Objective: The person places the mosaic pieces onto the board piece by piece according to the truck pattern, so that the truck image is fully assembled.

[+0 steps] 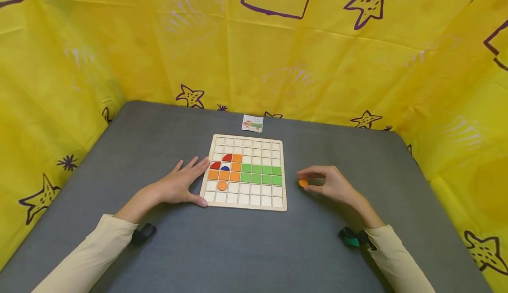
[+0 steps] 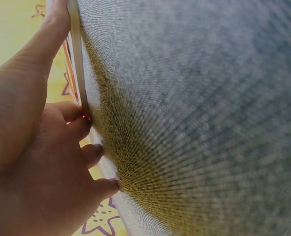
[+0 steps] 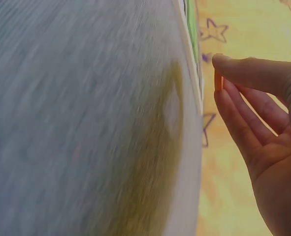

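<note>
A square wooden grid board (image 1: 246,208) lies on the grey table, with colored pieces in some of its cells. Green squares (image 1: 261,174) fill part of two rows at the right; orange squares (image 1: 224,175), red quarter-circles (image 1: 227,157), a blue half-circle (image 1: 225,168) and an orange disc (image 1: 222,185) lie at the left. My left hand (image 1: 180,185) rests at the board's left edge with fingers spread, thumb at the lower corner. Right of the board, my right hand (image 1: 331,182) pinches another orange disc (image 1: 303,182) between thumb and fingertips; in the right wrist view this disc (image 3: 218,79) appears edge-on.
A small printed card (image 1: 252,123) with a colored grid pattern lies just behind the board. Yellow cloth (image 1: 254,54) with drawn starfish and fish hangs around the back and sides of the table (image 1: 254,249). Dark straps (image 1: 351,236) circle both wrists.
</note>
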Tool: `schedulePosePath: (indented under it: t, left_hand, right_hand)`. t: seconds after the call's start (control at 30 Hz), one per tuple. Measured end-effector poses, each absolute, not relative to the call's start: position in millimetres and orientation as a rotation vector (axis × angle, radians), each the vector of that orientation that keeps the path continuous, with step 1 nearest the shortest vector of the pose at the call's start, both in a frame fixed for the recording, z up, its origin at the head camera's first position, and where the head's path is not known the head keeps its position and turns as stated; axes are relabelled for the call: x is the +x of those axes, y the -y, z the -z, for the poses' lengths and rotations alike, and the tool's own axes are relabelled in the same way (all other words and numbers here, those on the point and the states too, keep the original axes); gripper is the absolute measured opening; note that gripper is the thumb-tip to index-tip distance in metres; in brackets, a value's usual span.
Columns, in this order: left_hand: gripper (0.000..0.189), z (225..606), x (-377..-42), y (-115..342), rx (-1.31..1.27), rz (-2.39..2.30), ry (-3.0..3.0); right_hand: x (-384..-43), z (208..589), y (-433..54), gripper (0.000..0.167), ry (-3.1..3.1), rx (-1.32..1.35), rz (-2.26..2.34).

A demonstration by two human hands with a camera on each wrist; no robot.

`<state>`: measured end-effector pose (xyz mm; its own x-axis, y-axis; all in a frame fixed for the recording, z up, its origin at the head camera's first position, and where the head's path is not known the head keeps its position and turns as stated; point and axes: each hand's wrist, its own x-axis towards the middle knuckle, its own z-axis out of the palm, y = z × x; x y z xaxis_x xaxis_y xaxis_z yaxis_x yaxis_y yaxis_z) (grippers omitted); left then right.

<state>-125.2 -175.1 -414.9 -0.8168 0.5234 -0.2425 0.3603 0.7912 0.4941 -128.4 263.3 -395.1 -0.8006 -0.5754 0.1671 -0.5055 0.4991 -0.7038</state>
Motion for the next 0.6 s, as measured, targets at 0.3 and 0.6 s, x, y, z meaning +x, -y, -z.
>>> schedulePosePath:
  t: [0.3,0.6]
  left_hand:
    - [0.122,415,-127,175,0.677,-0.616,-2.610]
    - [0.122,415,-125,176,0.686,-0.624,-2.613]
  right_hand:
    - [-137,401,-235,0.037,-2.582,-1.051,1.168]
    - [-140,406,-204,0.035,-2.525,-1.185,1.111]
